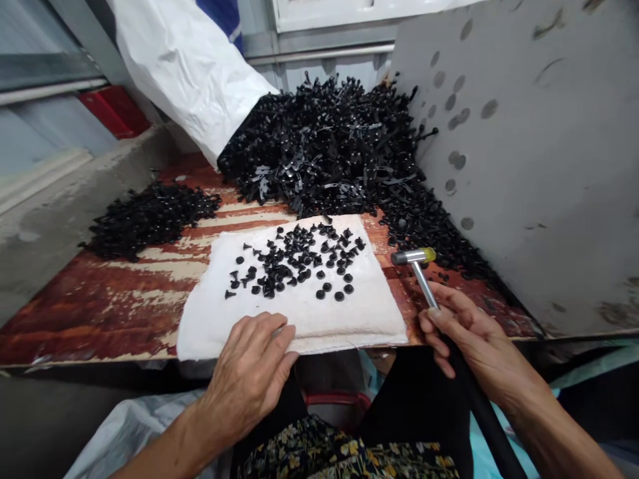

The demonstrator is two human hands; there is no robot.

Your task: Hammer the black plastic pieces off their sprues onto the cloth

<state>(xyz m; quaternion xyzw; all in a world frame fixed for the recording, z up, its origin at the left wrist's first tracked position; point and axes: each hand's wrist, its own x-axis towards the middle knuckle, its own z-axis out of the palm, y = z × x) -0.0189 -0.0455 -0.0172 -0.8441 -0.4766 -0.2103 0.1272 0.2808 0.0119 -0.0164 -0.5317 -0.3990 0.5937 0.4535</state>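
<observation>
Head camera looks down past a lap in a floral-print garment [349,456] to two hands held well apart. The left hand [249,372] lies open, palm down, on the near edge of a folded white towel [304,326]. The right hand [474,339] is closed around the black handle of a small hammer [423,279], whose steel shaft rises to a head with one yellow end, hanging over the board just beside the towel.

Spread loosely across the towel are a few dozen black round-headed studs [294,263], some on their sides and some resting on their heads; neither hand touches them. Just beyond lies a wooden board [100,309] with worn red paint. On its left sits a low pile of similar black pieces [150,219], already apart from the rest. Farther back, a far larger heap of black studs tangled with thin black strips [324,146] reaches the mouth of a white plastic sack [184,66]. Only a small share of the pieces lies on the towel, while most remain in that heap. A grey metal panel [519,166] with dark round marks closes off the right side.
</observation>
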